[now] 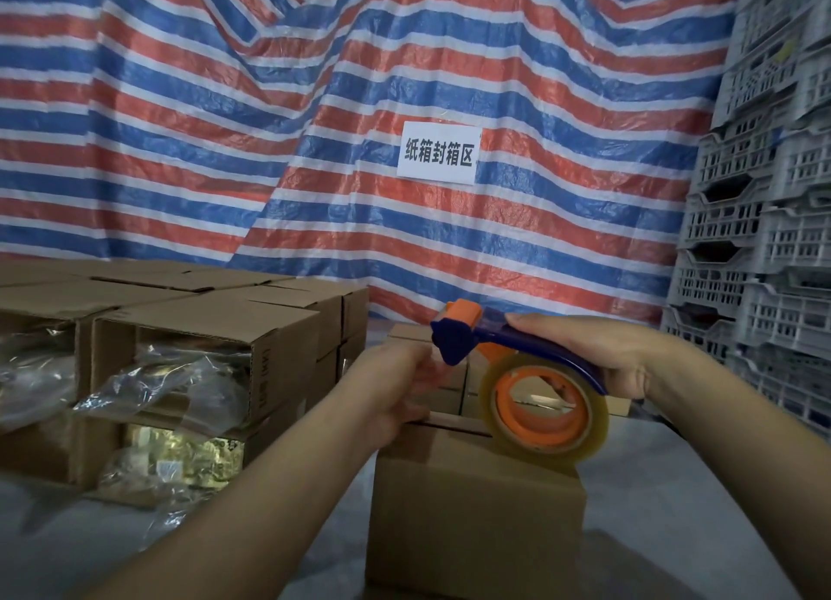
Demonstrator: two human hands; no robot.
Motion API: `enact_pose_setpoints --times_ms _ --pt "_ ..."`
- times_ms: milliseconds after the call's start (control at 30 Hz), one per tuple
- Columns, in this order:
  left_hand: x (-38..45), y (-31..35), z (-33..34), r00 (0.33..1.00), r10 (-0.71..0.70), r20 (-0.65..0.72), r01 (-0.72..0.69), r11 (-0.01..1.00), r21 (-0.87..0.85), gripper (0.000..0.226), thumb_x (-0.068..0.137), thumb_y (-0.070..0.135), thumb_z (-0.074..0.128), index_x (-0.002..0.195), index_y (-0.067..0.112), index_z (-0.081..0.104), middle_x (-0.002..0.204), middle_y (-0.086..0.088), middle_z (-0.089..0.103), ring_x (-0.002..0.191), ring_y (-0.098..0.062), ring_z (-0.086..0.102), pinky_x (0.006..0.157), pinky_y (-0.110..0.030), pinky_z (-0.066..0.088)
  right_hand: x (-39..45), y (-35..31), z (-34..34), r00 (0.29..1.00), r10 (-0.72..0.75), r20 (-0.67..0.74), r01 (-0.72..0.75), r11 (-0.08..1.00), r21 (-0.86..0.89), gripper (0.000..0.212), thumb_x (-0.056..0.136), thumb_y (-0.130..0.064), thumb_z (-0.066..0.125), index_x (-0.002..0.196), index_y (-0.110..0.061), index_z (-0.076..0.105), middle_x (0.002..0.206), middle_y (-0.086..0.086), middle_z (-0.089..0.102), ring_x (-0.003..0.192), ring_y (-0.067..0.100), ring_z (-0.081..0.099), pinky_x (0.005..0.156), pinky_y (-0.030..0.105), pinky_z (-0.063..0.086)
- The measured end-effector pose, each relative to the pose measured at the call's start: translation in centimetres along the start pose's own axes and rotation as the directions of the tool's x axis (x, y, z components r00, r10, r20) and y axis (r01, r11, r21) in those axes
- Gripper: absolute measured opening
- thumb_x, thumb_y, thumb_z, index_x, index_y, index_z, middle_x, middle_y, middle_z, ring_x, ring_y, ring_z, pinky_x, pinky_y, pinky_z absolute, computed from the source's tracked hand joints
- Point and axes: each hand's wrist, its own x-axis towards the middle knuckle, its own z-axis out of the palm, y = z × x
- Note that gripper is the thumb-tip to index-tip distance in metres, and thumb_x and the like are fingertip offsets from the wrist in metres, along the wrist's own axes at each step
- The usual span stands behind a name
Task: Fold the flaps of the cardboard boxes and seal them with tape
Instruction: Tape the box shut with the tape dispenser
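1. A closed cardboard box (476, 509) is seen at centre-bottom, on a pale grey surface (674, 487); top flaps are folded down.
2. A tape dispenser (517, 365), blue frame w/ orange hub, is held over the box's top by the right hand (598, 356); fingers are wrapped round the handle.
3. The clear tape roll (546, 408) is set at the box's top right edge, touching or just above it — cannot be told which.
4. The left hand (400, 392) is placed at the box's top far edge, next to the dispenser's front end; fingers are curled, blurred, and what they pinch cannot be told.
5. More boxes (202, 356), some open w/ plastic-wrapped contents (171, 383), are stacked at left.
6. A striped tarp (314, 127) w/ a white sign (438, 155) is hung behind; grey crates (764, 239) are stacked at right.
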Motion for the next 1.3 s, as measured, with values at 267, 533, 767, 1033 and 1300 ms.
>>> enact_pose_setpoints --times_ms 267,533,767,1033,1300 --pt "0.4 -2.1 -0.8 0.987 -0.043 -0.154 0.015 0.984 -0.18 0.022 0.097 0.005 0.044 0.079 0.008 0.055 0.054 0.0 0.05 0.058 -0.013 0.051 0.089 -0.041 0.056 -1.1 -0.7 -2.4 0.978 0.193 0.077 -0.184 0.977 -0.105 0.08 0.062 -0.052 0.079 0.123 -0.004 0.059 0.085 0.011 0.074 0.065 0.02 0.071 0.056 0.029 0.056" --pt "-0.2 -2.0 -2.8 0.962 0.041 -0.268 -0.042 0.999 0.003 0.018 0.096 0.011 0.053 0.081 0.007 0.061 0.064 -0.004 0.058 0.059 -0.014 0.058 0.057 -0.029 0.053 0.2 -2.7 -0.8 0.963 0.254 0.096 -0.209 0.92 -0.332 0.062 0.073 -0.055 0.075 0.112 -0.009 0.063 0.081 0.006 0.072 0.061 0.013 0.066 0.051 0.022 0.052" --pt "-0.4 -4.1 -4.8 0.953 0.051 -0.299 0.057 0.938 0.343 0.016 0.097 0.022 0.053 0.086 0.012 0.059 0.073 -0.004 0.055 0.06 -0.016 0.051 0.049 -0.026 0.044 2.2 -4.2 1.1 0.934 0.348 0.084 -0.266 0.831 -0.489 0.051 0.086 -0.052 0.07 0.113 -0.009 0.062 0.084 0.006 0.074 0.065 0.014 0.07 0.056 0.024 0.055" --pt "0.1 -5.2 -5.6 0.957 0.005 -0.288 0.094 0.94 0.327 0.017 0.097 0.024 0.054 0.086 0.012 0.058 0.075 -0.006 0.051 0.061 -0.017 0.047 0.047 -0.026 0.04 2.9 -4.9 2.3 0.945 0.324 0.044 -0.244 0.787 -0.566 0.046 0.087 -0.05 0.069 0.113 -0.012 0.061 0.081 0.004 0.075 0.064 0.013 0.071 0.056 0.022 0.055" --pt "-0.3 -7.2 -5.1 0.952 -0.159 -0.262 0.23 0.935 0.271 0.03 0.097 0.041 0.055 0.101 0.012 0.063 0.096 -0.015 0.063 0.077 -0.022 0.056 0.06 -0.029 0.05 3.7 -5.1 2.9 0.938 0.344 0.045 -0.246 0.751 -0.613 0.045 0.089 -0.05 0.067 0.113 -0.012 0.062 0.076 0.002 0.073 0.061 0.011 0.068 0.055 0.02 0.053"
